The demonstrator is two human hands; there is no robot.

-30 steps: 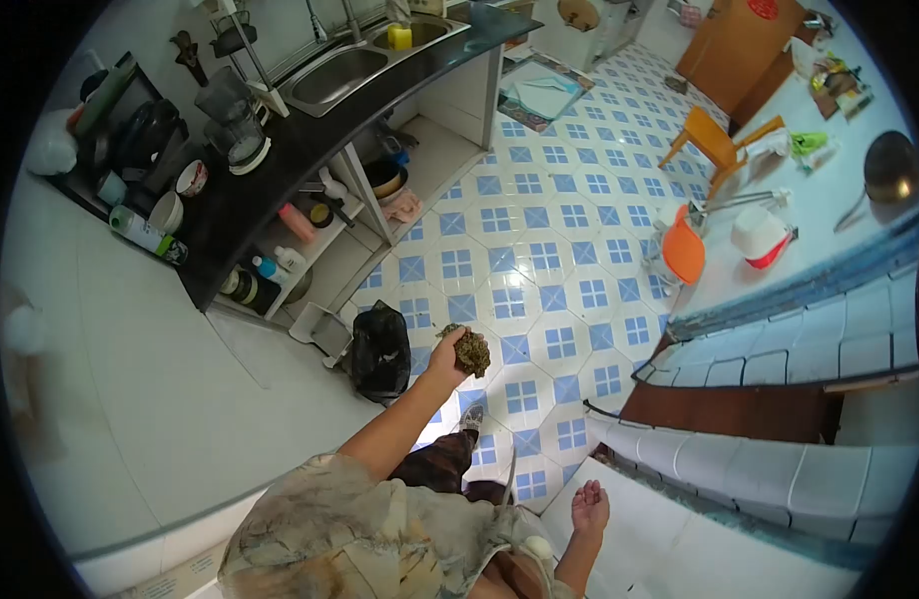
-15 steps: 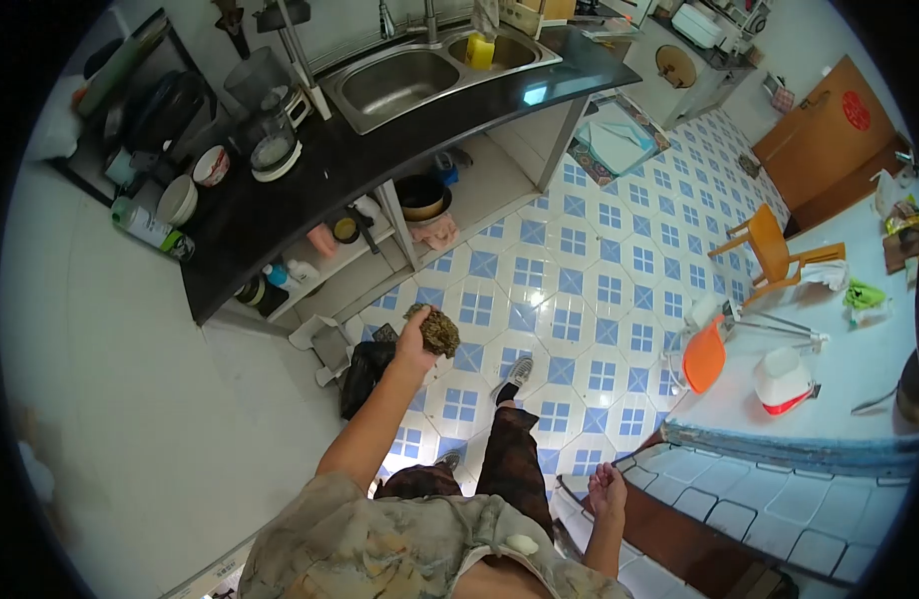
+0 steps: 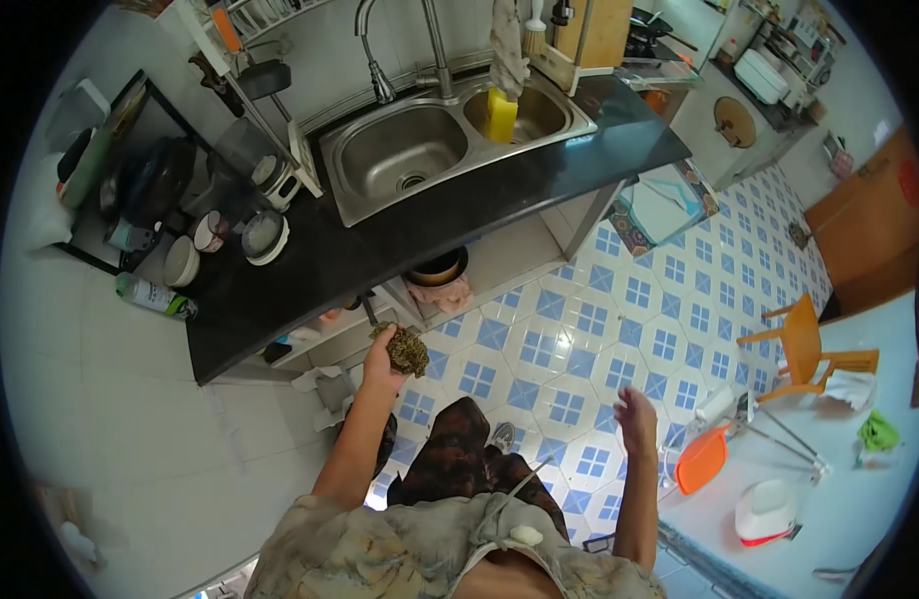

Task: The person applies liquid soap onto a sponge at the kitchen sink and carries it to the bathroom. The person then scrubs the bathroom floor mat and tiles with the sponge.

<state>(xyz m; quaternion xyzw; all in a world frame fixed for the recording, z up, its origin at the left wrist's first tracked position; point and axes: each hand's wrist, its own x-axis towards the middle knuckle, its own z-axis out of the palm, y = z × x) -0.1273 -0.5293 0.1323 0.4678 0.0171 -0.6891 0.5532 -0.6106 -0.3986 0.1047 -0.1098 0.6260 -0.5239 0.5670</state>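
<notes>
My left hand (image 3: 379,364) is closed round a brownish-green, fibrous clump (image 3: 406,353); its exact kind I cannot make out. The clump is held in front of the counter's lower shelves, above the tiled floor. Off to the right, my right hand (image 3: 636,417) hangs over the floor with its fingers loosely apart and nothing in it. Ahead, a steel double-bowl sink (image 3: 401,150) is set into the black counter (image 3: 519,185). A yellow cloth or sponge (image 3: 500,116) hangs in its right bowl.
Bowls (image 3: 181,262), a spray can (image 3: 156,297) and a blender-like appliance (image 3: 265,236) stand on the counter's left end. Under the counter sits a dark pot (image 3: 438,268). To the right are a wooden chair (image 3: 801,339) and an orange plastic basin (image 3: 702,461).
I have stepped closer to the counter, and the sink appears larger and nearer. My right hand has risen and swung forward. The clump stays in my left hand.
</notes>
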